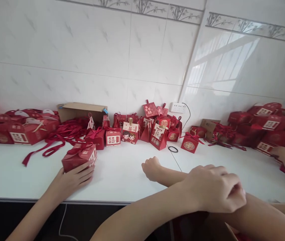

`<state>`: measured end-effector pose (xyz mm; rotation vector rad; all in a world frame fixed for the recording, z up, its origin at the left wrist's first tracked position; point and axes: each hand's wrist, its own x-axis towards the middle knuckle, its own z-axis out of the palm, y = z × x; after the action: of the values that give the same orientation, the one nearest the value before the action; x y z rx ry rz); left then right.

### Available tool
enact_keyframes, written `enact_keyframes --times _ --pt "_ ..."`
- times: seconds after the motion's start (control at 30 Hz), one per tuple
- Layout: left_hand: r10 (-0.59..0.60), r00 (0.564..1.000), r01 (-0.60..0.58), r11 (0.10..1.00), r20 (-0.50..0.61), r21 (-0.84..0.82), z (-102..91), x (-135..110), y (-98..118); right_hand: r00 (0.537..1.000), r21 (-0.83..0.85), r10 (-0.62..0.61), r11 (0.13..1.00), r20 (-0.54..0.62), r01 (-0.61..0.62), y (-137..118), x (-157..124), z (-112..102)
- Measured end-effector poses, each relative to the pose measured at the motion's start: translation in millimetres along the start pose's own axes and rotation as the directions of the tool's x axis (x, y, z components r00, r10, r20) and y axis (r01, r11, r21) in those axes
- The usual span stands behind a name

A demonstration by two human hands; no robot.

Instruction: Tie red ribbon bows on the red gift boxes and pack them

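Note:
My left hand (76,179) lies around the near side of a red gift box (76,157) on the white table. Its fingers stretch along the box's lower front, and the thumb is mostly hidden. A red ribbon bow sits on the box lid. My right hand (215,189) is curled closed in the air near the table's front edge at the right. Whatever its fingers hold, if anything, is hidden. It passes over the forearm of another person, whose curled hand (151,169) rests at mid-table.
Several small red gift boxes (113,139) line the back. Loose red ribbons (69,130) lie before a cardboard box (82,110). Box piles stand left (29,130) and right (270,124). Another hand (284,155) is at far right. A black ring (173,149) and power strip (178,107) sit behind.

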<state>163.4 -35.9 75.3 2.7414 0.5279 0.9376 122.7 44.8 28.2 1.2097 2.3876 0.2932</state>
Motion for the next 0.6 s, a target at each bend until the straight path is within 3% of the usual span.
enact_keyframes --times 0.13,0.23,0.43,0.5,0.6 --pt "-0.117 0.988 0.131 0.982 0.105 -0.136 -12.6 -11 -17 1.000 -0.067 -0.015 0.998 -0.006 0.014 -8 12 8" --pt "-0.108 0.987 0.125 0.982 0.123 -0.141 -13.8 -10 -12 0.999 -0.102 -0.030 0.994 -0.011 0.029 -18 23 14" --pt "0.069 0.995 -0.063 0.994 0.070 -0.086 -17.8 2 23 0.999 -0.178 -0.037 0.983 0.000 0.036 -37 39 22" --pt "0.159 0.978 -0.145 0.983 0.132 -0.114 -21.7 6 33 0.998 -0.196 -0.040 0.979 0.044 0.048 -40 44 22" --pt "0.315 0.914 -0.268 0.942 0.256 -0.200 -15.5 11 45 0.992 -0.283 -0.084 0.953 0.089 0.106 -41 47 18"
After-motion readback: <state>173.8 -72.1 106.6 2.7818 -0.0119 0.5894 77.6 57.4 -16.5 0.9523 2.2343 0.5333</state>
